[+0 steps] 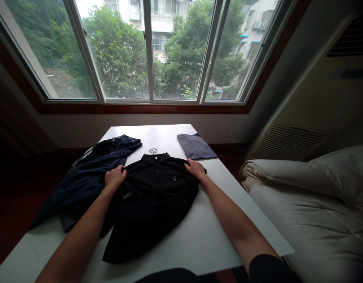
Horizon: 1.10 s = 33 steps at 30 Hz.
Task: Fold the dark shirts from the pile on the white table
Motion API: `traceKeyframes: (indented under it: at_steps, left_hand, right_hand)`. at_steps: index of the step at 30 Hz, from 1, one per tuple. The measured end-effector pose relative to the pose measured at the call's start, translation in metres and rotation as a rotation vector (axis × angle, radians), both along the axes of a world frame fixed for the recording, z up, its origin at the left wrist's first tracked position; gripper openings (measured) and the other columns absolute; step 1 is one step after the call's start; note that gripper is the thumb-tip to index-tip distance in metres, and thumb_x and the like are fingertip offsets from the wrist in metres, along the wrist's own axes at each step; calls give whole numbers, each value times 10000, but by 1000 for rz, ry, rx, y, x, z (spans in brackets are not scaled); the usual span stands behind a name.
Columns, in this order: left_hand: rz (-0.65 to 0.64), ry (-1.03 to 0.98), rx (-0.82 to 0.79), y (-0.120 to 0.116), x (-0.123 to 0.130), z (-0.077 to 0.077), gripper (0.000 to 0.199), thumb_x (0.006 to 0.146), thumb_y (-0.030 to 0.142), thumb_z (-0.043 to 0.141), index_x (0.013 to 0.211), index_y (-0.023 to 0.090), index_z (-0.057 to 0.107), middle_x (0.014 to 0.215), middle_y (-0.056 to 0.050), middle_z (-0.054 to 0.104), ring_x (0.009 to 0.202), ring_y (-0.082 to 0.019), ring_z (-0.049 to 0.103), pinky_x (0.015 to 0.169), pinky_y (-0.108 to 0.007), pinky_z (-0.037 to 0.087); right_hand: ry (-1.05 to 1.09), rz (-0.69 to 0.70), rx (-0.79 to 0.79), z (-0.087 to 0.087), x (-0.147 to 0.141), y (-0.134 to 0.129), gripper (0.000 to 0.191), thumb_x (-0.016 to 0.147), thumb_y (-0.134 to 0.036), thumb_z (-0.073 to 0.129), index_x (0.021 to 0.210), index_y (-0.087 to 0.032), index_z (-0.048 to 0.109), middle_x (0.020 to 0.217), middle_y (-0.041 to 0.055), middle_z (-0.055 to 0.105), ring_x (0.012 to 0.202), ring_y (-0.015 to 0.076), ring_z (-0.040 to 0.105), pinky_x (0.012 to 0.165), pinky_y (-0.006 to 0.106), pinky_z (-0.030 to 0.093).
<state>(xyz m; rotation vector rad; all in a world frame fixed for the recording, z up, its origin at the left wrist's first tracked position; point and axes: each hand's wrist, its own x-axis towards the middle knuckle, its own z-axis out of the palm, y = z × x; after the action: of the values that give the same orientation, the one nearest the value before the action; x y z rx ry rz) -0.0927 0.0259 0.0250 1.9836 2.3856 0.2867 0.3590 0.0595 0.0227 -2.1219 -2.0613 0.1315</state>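
- Grip closed at both shoulders of the shirt (157, 196), centre of the frame: left hand (115, 177) and right hand (196, 169) pinch its fabric.
- Grey cloth (196, 146), right of centre, lies folded; the shirt is spread unfolded on the worktop (222, 204); dark clothes (89, 169), at left, are heaped.
- Forearms (231, 212) reach up from the lower corners, palms down.

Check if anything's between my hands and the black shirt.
Nothing visible: the left hand and right hand both grip the black shirt near its shoulders. The navy clothes lie to the left, not in between.
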Motion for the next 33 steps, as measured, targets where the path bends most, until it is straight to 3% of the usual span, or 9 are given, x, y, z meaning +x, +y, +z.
traceKeyframes:
  at_steps: [33]
  left_hand:
    - [11, -12, -11, -1, 1, 3, 411, 987, 479, 419, 1231, 267, 675, 1105, -121, 783, 1067, -331, 720, 939, -422, 466]
  right_hand:
    - [7, -8, -1, 4, -2, -3, 409, 1034, -526, 505, 1332, -275, 632, 1190, 112, 748, 1091, 278, 697, 886, 337, 485]
